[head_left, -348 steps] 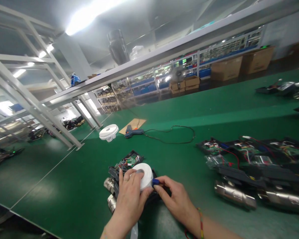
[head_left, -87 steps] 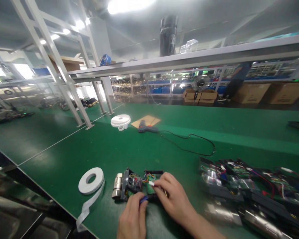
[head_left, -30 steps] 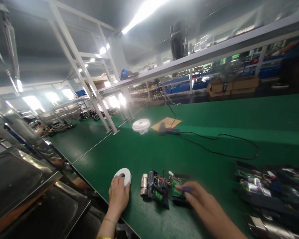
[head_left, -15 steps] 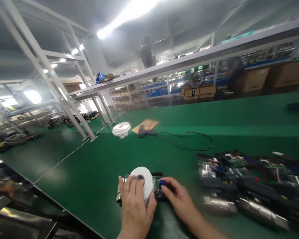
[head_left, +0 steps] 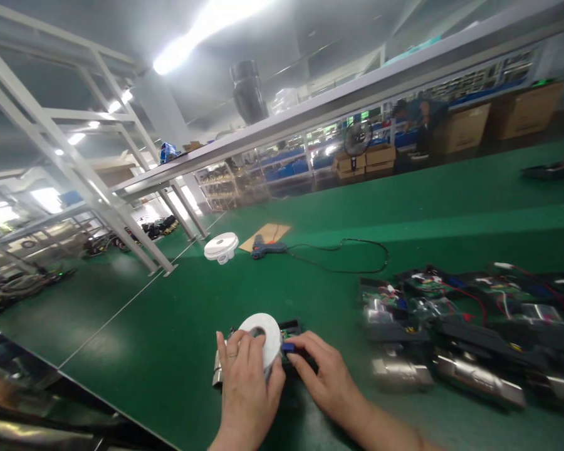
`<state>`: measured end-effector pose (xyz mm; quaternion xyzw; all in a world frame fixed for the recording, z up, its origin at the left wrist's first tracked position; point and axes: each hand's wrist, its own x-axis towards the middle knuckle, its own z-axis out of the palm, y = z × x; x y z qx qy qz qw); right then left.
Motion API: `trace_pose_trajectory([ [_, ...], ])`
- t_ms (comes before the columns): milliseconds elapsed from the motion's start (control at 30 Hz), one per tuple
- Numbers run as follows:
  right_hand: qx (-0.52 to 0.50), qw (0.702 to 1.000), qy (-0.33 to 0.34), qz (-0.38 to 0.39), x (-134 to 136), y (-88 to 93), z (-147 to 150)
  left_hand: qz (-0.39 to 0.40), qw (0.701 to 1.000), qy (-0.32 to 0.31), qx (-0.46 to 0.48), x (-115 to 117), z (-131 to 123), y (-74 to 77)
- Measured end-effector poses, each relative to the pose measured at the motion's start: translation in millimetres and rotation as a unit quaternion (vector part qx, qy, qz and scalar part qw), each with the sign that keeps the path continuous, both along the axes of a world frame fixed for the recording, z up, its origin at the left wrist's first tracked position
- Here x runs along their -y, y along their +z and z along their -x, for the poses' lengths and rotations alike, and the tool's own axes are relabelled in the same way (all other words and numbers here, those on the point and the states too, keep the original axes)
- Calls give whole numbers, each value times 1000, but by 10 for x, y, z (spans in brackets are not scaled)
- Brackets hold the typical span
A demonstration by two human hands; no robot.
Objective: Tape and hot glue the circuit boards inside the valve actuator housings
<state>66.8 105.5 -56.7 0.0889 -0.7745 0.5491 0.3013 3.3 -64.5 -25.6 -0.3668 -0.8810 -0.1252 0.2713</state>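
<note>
My left hand (head_left: 248, 383) is closed on a roll of white tape (head_left: 269, 327), its fingers hooked at the centre hole and the thumb along the right side. Beneath the roll, on the green bench, lies an assembly with a black housing (head_left: 290, 326) and a silvery metal cylinder (head_left: 217, 371); the roll and both hands cover much of it. Just right of the roll, my right hand (head_left: 328, 371) pinches a small blue component (head_left: 288, 347) between thumb and forefinger at the assembly's circuit board. Whether that component is fixed to the board I cannot tell.
Several similar assemblies (head_left: 470, 332) with boards, wires and metal cylinders crowd the right side. Farther back lie a hot glue gun (head_left: 267, 248) with its black cable, a cardboard sheet (head_left: 278, 233) and white rolls (head_left: 221, 245). A raised shelf (head_left: 310, 129) crosses behind the bench.
My right hand, with the blue component, has moved left, closer to the tape roll. My left hand still grips the roll. The camera view has turned slightly.
</note>
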Motion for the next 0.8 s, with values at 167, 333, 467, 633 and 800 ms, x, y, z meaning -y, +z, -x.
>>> trace_pose_trajectory([
  [167,-17,1000,-10,-16,9,-10,13,12,1000,-4,-11,-18,9,11],
  [333,-28,999,-23,-26,20,-11,14,22,998,-14,-49,-36,-23,24],
  [467,-39,998,-49,-30,48,16,5,9,998,-23,-56,-38,-52,-43],
  [633,14,996,-81,45,108,30,17,-83,991,13,-103,-216,-145,-270],
  [800,137,962,-73,225,67,-62,129,-196,964,30,-179,-420,-290,-233],
])
